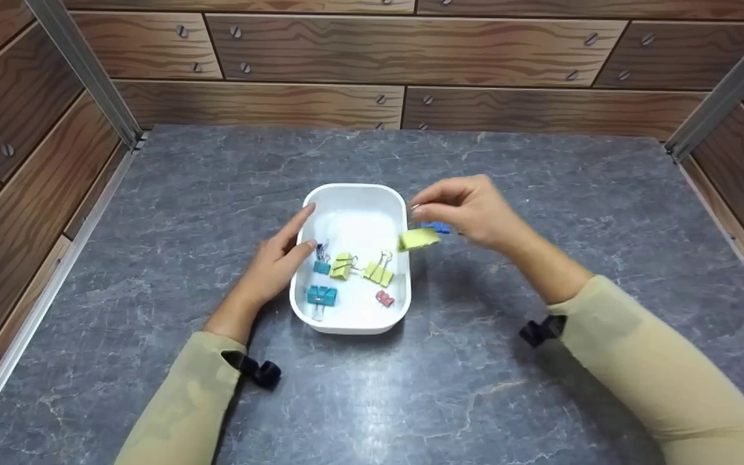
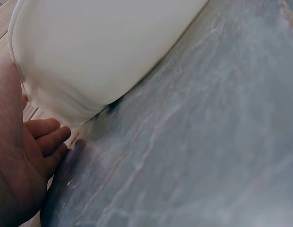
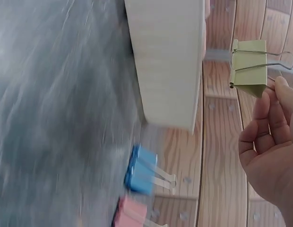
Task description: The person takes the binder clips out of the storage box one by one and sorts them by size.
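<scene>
My right hand (image 1: 475, 210) pinches a yellow-green binder clip (image 1: 419, 239) by a wire handle, with the clip's body hanging over the right rim of a white plastic tray (image 1: 350, 326). In the right wrist view the clip's wire handles point toward the fingertips. At the tray's left side, my left hand (image 1: 278, 261) touches the rim with extended index finger and thumb; its other fingers show beside the outer wall in the left wrist view. Inside the tray lie teal clips (image 1: 321, 296), yellow-green clips (image 1: 379, 274) and a small red clip (image 1: 384, 298).
On the table right of the tray, a blue binder clip (image 1: 435, 227) is partly hidden behind my right hand. A pink clip (image 3: 130, 213) lies near it in the right wrist view. Wood-patterned panels (image 1: 411, 51) wall in the grey marbled table (image 1: 217, 168).
</scene>
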`<state>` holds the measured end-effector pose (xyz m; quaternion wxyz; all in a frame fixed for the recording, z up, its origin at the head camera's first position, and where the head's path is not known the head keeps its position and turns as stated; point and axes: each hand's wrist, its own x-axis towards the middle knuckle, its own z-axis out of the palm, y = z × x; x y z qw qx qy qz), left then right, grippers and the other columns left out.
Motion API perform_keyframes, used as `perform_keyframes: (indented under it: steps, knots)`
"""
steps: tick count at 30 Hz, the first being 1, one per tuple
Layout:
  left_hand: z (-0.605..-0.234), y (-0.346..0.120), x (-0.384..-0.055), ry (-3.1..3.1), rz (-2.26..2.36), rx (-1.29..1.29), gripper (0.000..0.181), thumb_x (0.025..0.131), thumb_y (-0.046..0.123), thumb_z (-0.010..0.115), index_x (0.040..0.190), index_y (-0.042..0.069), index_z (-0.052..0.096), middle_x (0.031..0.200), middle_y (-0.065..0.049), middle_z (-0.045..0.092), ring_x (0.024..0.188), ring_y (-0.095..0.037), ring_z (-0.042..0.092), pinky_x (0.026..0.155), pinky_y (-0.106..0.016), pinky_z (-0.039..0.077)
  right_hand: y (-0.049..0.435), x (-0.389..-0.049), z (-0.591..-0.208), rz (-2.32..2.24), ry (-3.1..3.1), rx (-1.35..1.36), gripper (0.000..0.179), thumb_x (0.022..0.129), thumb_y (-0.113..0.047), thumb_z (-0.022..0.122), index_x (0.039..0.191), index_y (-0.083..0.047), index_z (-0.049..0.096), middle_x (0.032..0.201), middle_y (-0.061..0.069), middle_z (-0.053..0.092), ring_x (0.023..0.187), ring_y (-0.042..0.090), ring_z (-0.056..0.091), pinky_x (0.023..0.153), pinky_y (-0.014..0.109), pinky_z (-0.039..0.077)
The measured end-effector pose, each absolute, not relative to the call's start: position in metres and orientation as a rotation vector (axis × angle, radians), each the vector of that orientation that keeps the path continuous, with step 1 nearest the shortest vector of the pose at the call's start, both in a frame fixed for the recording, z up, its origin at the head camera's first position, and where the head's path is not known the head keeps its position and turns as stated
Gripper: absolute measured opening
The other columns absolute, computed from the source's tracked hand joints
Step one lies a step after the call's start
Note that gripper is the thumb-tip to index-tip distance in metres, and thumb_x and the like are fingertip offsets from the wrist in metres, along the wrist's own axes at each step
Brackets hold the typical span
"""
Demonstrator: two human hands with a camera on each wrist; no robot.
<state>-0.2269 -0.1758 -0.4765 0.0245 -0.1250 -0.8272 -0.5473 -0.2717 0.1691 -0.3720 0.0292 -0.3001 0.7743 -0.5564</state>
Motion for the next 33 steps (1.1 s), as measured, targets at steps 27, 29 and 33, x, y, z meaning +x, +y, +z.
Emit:
perform_keyframes:
  steps: [27,29,33]
  knots:
    - [-0.476,-0.175,-0.227,-2.557,-1.711,-0.397,0.062,0.108,0.023,0.061,0.166,0.027,0.041,0.163,-0.011,0.046,0.141,-0.029,0.053,0.116,-0.051,0.041,0.31,-0.306,-0.399,-1.677,2.755,-0.393,0.024,0.098,-0.014,0.079,0.113,0.005,0.079,0.087,-0.003,0.078,0.079,0.011,0.069,0.071,0.021,0.055]
    - [-0.476,-0.175,-0.227,-2.556,-1.71,-0.395,0.062,0.108,0.023,0.061,0.166,0.028,0.041,0.163,-0.011,0.046,0.142,-0.029,0.052,0.117,-0.051,0.04,0.313,-0.308,-0.402,-1.679,2.751,-0.386,0.024,0.098,-0.013,0.078,0.113,0.006,0.078,0.087,-0.003,0.078,0.078,0.011,0.069,0.071,0.021,0.056]
    - [-0.475,-0.176,-0.226,-2.56,-1.711,-0.387,0.062,0.108,0.024,0.062,0.166,0.029,0.041,0.163,-0.012,0.046,0.142,-0.029,0.052,0.117,-0.051,0.04,0.316,-0.311,-0.408,-1.644,2.755,-0.352,0.025,0.099,-0.013,0.077,0.114,0.007,0.078,0.086,-0.004,0.077,0.079,0.01,0.068,0.071,0.022,0.056]
